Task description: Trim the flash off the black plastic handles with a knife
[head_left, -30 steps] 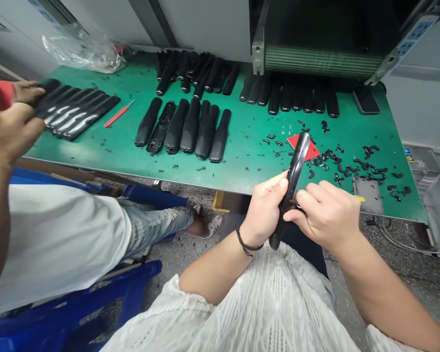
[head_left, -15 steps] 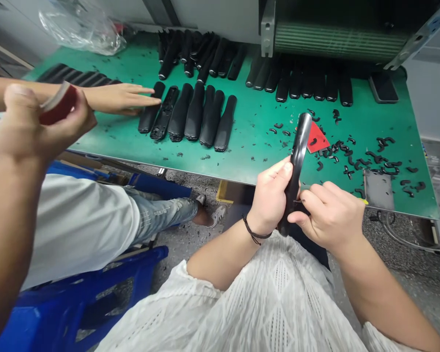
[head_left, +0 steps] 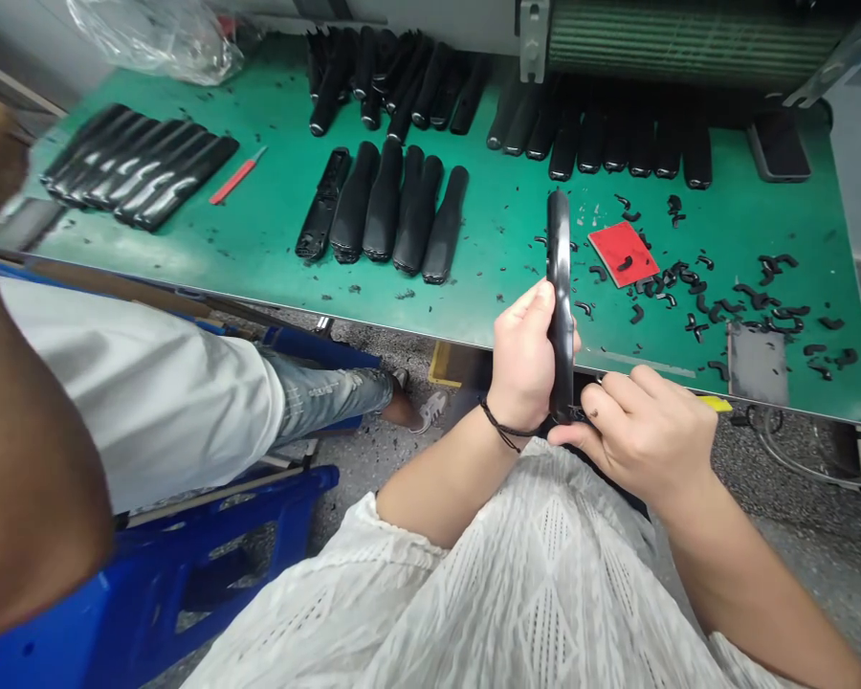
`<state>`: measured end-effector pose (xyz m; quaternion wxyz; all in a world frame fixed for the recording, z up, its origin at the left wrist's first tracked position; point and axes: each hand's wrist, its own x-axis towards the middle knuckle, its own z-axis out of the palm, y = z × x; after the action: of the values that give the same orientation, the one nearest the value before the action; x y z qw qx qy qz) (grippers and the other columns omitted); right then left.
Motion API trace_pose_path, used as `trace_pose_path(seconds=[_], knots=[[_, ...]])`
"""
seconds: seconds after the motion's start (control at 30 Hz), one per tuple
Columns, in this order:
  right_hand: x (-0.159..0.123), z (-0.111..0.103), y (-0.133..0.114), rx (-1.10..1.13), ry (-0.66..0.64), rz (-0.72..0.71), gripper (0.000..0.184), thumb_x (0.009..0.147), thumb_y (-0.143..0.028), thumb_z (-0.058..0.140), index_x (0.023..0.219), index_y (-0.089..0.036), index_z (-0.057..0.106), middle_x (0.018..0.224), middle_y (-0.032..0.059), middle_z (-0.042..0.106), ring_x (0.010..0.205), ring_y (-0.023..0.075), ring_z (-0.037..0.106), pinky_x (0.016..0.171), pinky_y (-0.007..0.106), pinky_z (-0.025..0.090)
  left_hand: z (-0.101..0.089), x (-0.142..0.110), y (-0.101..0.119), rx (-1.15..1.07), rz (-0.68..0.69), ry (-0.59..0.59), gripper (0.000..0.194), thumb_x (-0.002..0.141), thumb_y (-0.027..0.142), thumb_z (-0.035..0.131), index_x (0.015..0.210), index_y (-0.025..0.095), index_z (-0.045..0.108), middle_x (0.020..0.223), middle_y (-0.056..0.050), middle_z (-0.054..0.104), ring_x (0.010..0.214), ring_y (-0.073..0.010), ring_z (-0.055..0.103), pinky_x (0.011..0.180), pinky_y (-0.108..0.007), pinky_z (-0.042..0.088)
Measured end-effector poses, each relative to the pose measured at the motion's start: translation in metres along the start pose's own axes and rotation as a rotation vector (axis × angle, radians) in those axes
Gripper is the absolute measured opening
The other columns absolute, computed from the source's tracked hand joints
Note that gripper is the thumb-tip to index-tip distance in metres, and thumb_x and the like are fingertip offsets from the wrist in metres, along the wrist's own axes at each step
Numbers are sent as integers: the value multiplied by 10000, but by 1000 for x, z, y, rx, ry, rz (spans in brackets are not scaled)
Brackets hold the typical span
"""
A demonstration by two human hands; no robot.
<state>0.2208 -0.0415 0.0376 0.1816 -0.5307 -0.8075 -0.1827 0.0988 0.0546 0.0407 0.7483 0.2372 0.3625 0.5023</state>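
My left hand [head_left: 525, 359] is wrapped round a long, glossy black plastic handle shell [head_left: 561, 306], held nearly upright just off the table's front edge. My right hand [head_left: 646, 431] is closed in a fist at the shell's lower end, its thumb against the bottom. Out of the back of that fist sticks the yellow end of a slim knife [head_left: 716, 404]; most of it is hidden by the fingers. Beyond the shell, a red square pad [head_left: 623, 254] lies on the green table [head_left: 498, 306] among scattered black offcuts [head_left: 689, 277].
More black shells [head_left: 380, 206] lie in rows, with others [head_left: 140, 167] by a red-handled knife [head_left: 238, 180]. A co-worker's arm [head_left: 35, 431] fills the left side. A phone [head_left: 779, 145], grey plate [head_left: 757, 362] and blue stool [head_left: 287, 526] are around.
The shell has turned more upright and edge-on in my left hand. The co-worker's hands have drawn back left, and one shell is gone from the left end of the middle row.
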Motion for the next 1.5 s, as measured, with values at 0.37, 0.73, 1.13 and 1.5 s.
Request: trace_pose_path(seconds=[0.37,0.73,1.13,1.5], knots=[[-14,13,-3,72,120,-28,349,961,-443,679,708,-225,576,557,-27,467,605,150,361,574,335,225,-1,11,1,-90,-44,147,260,1070,386,496,1074,165,634,558,79,429,402,-65,396,388,-191,276],[-17,14,-6,749,-178,629,430,975,-386,629,1368,-235,537,1109,97,682,888,209,677,718,340,542,0,19,5,-120,121,248,245,1078,395,465,1053,189,594,610,73,436,430,-62,423,411,-185,300],[0,-11,-20,1213,114,655,159,909,-321,752,870,-223,633,757,-36,561,631,98,489,566,250,400,-33,2,21,1075,1122,-206,374,941,492,605,1173,205,660,1177,-122,695,1207,-287,621,1119,-459,417],[-18,-6,32,173,-412,531,740,968,-99,402,1654,-346,272,862,19,661,566,134,527,502,276,300,-49,2,28,1135,1108,-430,353,1014,204,468,662,189,477,588,8,461,539,-114,420,561,-301,299]])
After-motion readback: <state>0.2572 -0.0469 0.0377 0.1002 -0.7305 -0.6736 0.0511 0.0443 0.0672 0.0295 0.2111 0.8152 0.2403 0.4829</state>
